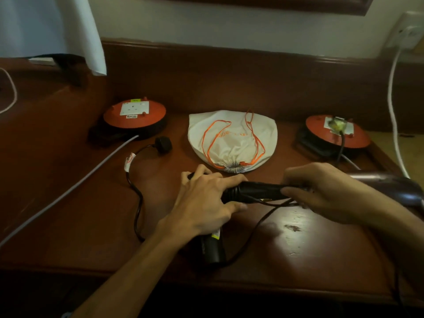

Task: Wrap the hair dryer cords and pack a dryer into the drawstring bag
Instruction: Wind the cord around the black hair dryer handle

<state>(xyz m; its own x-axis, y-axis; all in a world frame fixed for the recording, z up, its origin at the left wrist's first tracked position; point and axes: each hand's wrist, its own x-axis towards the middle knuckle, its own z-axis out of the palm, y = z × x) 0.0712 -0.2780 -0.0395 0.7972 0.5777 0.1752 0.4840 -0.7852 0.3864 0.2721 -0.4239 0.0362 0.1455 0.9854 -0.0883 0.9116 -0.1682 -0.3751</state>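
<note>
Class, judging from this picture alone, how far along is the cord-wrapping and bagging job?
Done: little visible. In hand: both hands, left and right, grip the black dryer; its cord trails loose to the plug. Left: finish wrapping, open the cinched bag, pack.

The left hand (206, 198) covers the middle of the black hair dryer (257, 191). The orange print on the white bag (231, 138) is too blurred to read. A second dryer (390, 187) is cut off by the right edge.
</note>
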